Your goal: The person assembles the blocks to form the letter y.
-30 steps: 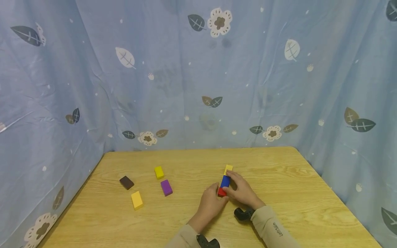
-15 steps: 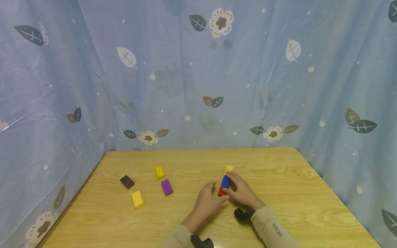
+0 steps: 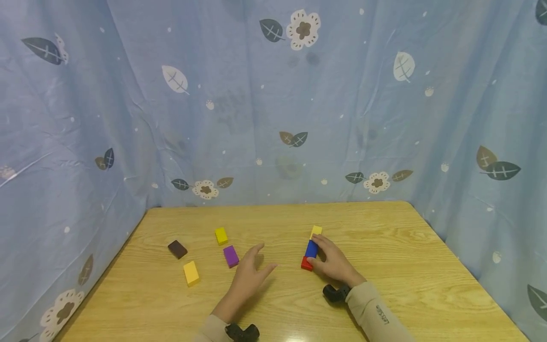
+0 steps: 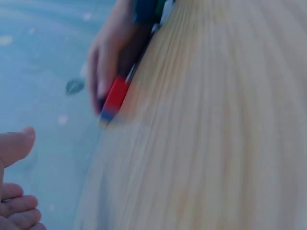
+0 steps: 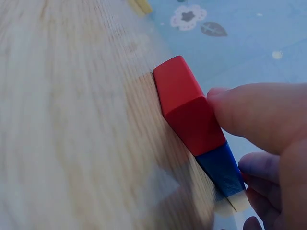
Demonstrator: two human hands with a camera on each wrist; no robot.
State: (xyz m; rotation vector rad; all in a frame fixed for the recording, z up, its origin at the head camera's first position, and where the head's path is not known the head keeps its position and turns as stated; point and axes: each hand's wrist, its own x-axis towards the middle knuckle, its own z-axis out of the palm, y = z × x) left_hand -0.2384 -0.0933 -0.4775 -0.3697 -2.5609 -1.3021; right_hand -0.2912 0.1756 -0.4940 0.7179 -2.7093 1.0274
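A row of three blocks stands end to end on the right half of the table: a red block [image 3: 306,263], a blue block [image 3: 311,249] and a pale yellow block [image 3: 316,230] at the far end. My right hand [image 3: 335,261] rests along the row's right side. Its thumb [image 5: 240,105] touches the red block's side, and the other fingers lie by the blue and pale yellow ones. My left hand [image 3: 248,275] hovers over the table, fingers spread with nothing in them, just right of a purple block [image 3: 231,256].
Left of the left hand lie a bright yellow block [image 3: 221,235], a dark brown block [image 3: 177,249] and an orange-yellow block [image 3: 191,273]. A blue curtain [image 3: 256,104] with leaf and flower prints surrounds the wooden table [image 3: 363,218] at its back and sides.
My left hand has left the near end of the block row and swung left toward the purple block. The right hand stays at the row.
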